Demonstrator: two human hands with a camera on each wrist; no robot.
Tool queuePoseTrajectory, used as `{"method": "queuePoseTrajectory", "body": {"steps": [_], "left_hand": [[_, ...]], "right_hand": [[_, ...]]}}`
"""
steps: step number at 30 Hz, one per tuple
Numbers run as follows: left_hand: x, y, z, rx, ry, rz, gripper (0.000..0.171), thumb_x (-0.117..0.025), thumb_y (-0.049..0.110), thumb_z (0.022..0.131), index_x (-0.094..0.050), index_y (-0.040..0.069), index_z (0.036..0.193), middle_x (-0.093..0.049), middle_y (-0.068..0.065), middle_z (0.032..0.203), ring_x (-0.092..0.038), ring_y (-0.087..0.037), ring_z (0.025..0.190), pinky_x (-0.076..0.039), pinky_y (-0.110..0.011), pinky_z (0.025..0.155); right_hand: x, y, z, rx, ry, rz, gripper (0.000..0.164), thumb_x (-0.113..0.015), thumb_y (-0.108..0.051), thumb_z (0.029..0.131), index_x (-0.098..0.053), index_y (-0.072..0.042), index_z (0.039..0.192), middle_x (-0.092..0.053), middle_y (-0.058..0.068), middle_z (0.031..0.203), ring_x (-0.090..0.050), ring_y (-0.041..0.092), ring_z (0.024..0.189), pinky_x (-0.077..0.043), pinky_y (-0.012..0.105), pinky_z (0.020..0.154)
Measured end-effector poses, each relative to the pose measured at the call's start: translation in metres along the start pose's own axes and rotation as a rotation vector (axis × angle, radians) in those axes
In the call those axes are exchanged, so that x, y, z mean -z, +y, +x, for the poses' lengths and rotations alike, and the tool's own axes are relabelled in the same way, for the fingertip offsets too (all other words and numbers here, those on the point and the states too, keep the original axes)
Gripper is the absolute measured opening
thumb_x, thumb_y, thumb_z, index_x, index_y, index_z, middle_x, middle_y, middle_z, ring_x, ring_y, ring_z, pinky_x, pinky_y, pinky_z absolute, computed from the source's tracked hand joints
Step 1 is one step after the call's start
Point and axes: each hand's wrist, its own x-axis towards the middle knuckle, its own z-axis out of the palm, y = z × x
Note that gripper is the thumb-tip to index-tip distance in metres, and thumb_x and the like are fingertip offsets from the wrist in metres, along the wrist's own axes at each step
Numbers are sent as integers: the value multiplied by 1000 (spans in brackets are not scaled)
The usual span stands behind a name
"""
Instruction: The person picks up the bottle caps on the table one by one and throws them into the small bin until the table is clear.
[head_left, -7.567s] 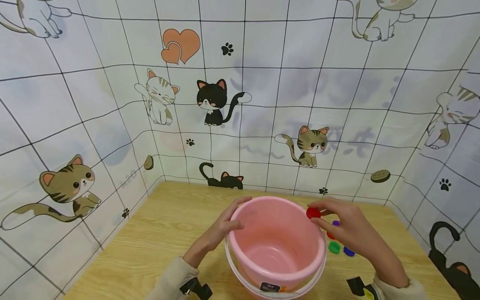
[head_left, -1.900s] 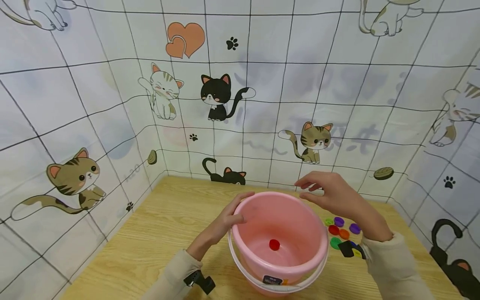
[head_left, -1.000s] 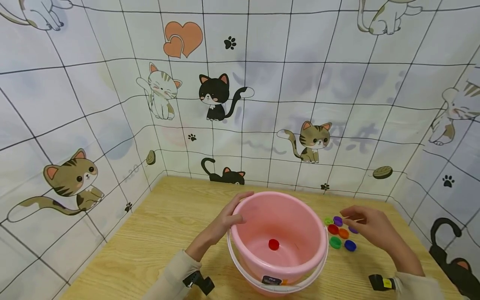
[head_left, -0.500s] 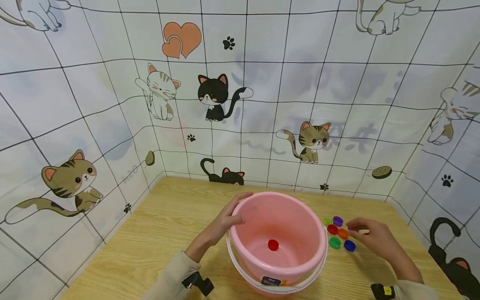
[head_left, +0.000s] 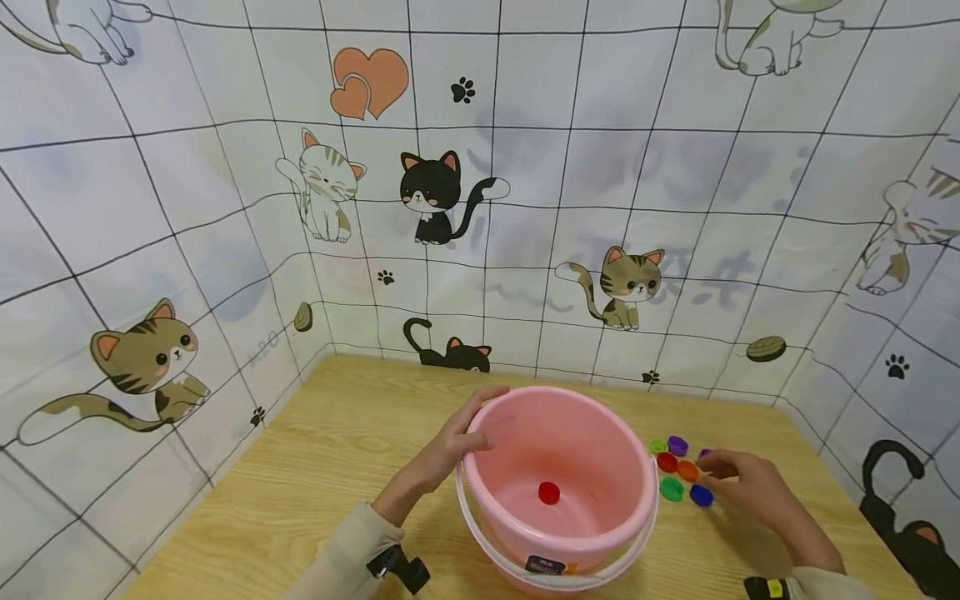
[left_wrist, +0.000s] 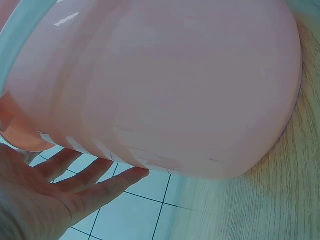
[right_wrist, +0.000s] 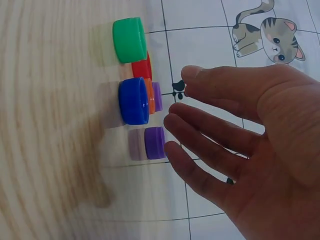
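My left hand (head_left: 447, 450) holds the rim of a pink bucket (head_left: 555, 433), thumb inside and fingers outside. In the left wrist view, its fingers (left_wrist: 107, 187) lie against the bucket's outer wall. A red bottle cap (head_left: 549, 493) lies on the bucket's bottom. My right hand (head_left: 750, 487) hovers just over the caps at the right, partly hiding a purple cap (head_left: 705, 453). In the right wrist view, its parted fingers point towards that purple cap (right_wrist: 155, 142), with nothing held. Beside it stand a blue cap (right_wrist: 134, 101) and a green cap (right_wrist: 130, 40).
On the wooden table (head_left: 360, 417) by the bucket also lie a red cap (head_left: 667, 462), an orange cap (head_left: 687, 472), a second purple cap (head_left: 677, 446) and a light green cap (head_left: 657, 447). The bucket's white handle (head_left: 480, 542) hangs down in front. Cat-patterned sheets enclose the table.
The red cap, earlier pinched in my right hand at the rim, now lies inside the bucket. My right hand has moved right and down to the caps; my left hand keeps its hold.
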Motion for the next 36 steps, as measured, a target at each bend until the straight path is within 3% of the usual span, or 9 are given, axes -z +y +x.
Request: {"method": "queuePoseTrajectory", "body": {"steps": [7,18,24,36], "left_hand": [[-2,3,3,0,11,7,77,-54,22,86,-32,26,160,-45,-17,152,-60,-45,120,-61,-58,86],[-2,3,2,6,20,13,76,-54,22,86,-33,27,159,-44,-15,153,-60,-42,120,-62,-53,85],[-2,1,2,3,18,11,76,-53,22,86,-33,24,160,-44,-17,152,-61,-42,118,-62,-53,86],[-1,0,0,8,12,7,75,-53,22,88,-33,26,160,-43,-16,153,-61,-44,118,-62,-50,85]], "right_hand": [[-3,7,2,-64,-39,-4,43,-76,-34,92,-73,1,116,-74,19,112,-71,32,100,-62,47,81],[-5,14,-1,1,0,-43,38,-79,-30,90,-75,-1,114,-77,12,105,-72,28,96,-58,53,84],[-5,17,-1,11,-5,-38,36,-79,-28,89,-75,-1,113,-77,13,106,-72,27,95,-60,48,82],[-7,20,-2,-45,-59,-10,49,-84,-35,84,-74,0,117,-76,15,111,-71,30,100,-59,52,87]]}}
